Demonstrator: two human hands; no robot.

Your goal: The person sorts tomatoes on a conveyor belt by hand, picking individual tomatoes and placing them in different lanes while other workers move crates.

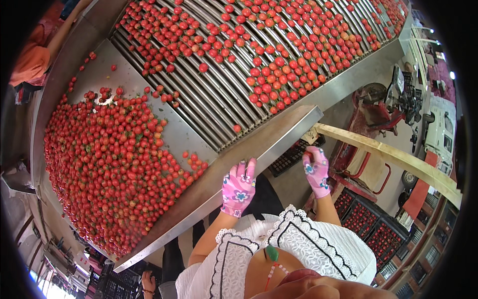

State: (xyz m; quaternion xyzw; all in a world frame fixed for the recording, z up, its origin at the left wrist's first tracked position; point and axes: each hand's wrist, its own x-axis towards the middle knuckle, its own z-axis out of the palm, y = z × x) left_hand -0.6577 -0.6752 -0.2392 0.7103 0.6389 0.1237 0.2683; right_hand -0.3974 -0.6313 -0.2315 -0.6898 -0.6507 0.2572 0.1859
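Note:
My left hand, in a pink flowered glove, rests on the near metal rim of the sorting machine. Its fingers stretch over the rim and hold nothing. To its right, my right hand, in a matching glove, hovers apart from the metal, close to the end of a pale wooden bar. Its fingers are curled in, with nothing visible in them. Beyond my left hand, small red tomatoes lie heaped in a metal trough. More tomatoes are spread over the metal rollers.
Below the bar at right, black crates hold tomatoes. A dark crate stands under the rim, and a red vehicle with handlebars beyond it. Another person's orange sleeve shows far left; another person's hand is at the lower left.

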